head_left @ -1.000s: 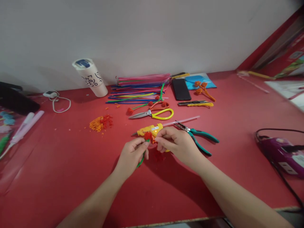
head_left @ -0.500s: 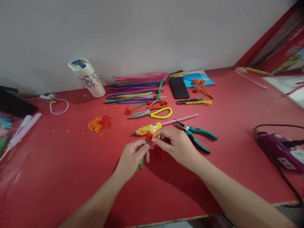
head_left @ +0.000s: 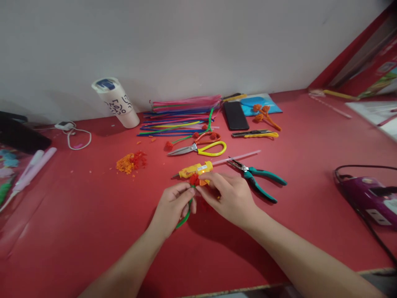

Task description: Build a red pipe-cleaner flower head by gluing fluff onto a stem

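Note:
A green pipe cleaner (head_left: 185, 219) with a fluffy red flower head (head_left: 194, 179) at its top is pinched between the thumb and fingers of my left hand (head_left: 173, 203). Close on the right side of the red head is my right hand (head_left: 231, 194). Its thumb and index fingertip are slightly apart, and I cannot tell whether they touch the fluff. Just behind both hands lies a yellow glue gun (head_left: 189, 170) with a clear glue stick in its back. Red bits on the table are mostly hidden below my right hand.
Yellow-and-red-handled scissors (head_left: 214, 149), teal pliers (head_left: 263, 172), a cutter knife (head_left: 257, 133) and a phone (head_left: 236, 116) lie beyond. Several pipe cleaners (head_left: 176, 120) are piled near the wall. Left are orange and red clippings (head_left: 127, 162) and a white tumbler (head_left: 119, 105). A purple power strip (head_left: 366, 194) sits right.
My right thumb and index finger have shifted and spread slightly beside the red flower head. My left hand keeps its hold on the green stem. The view has shifted slightly.

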